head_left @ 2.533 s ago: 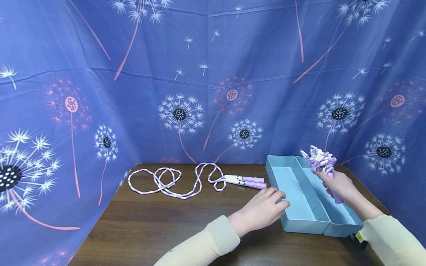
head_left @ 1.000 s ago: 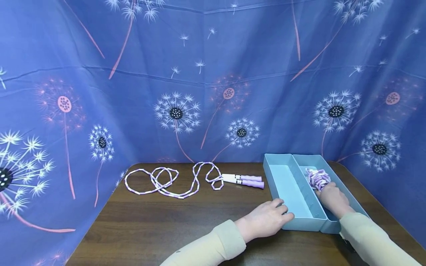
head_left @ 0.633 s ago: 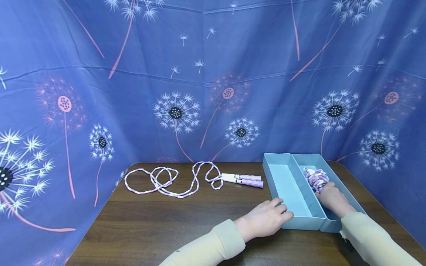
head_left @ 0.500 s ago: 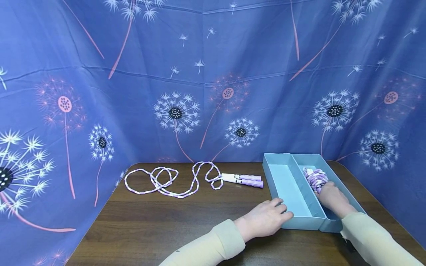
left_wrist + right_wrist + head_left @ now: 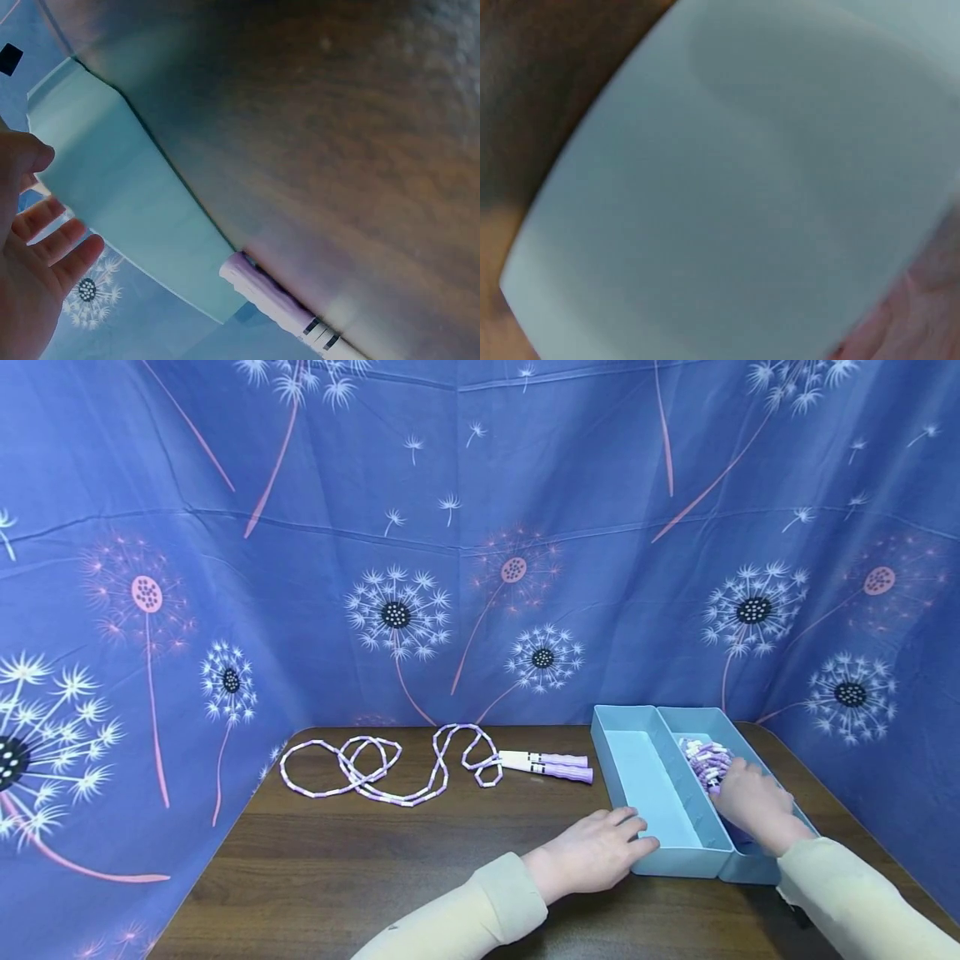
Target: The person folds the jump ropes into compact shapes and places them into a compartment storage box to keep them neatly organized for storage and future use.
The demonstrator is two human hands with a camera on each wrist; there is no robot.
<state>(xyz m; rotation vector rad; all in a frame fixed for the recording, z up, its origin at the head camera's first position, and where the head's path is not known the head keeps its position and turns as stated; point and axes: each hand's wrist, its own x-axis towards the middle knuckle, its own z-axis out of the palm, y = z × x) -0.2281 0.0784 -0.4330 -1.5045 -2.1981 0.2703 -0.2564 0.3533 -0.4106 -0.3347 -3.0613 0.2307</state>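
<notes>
A purple-and-white beaded jump rope [image 5: 705, 762] lies bundled in the right-hand compartment of the light blue box [image 5: 670, 862]. My right hand [image 5: 752, 800] is down in that compartment, over the near end of the bundle; its fingertips are hidden, and I cannot tell whether they still grip the rope. In the right wrist view a pale blue box wall [image 5: 727, 187] covers most of the frame. My left hand [image 5: 592, 853] has its fingers loosely bent at the box's near left corner, holding nothing. The left wrist view shows its spread fingers [image 5: 56, 240] beside the box's outer wall [image 5: 127, 187].
A second beaded jump rope [image 5: 411, 802] lies in loops along the back of the brown wooden table [image 5: 390, 877]. Its two purple-and-white handles [image 5: 551, 766] point toward the box. Behind the table hangs a blue curtain [image 5: 480, 635] with dandelion prints.
My right hand has lowered the bundled jump rope into the right compartment, then shifted slightly up and right while the bundle stayed there. My left hand has barely moved.
</notes>
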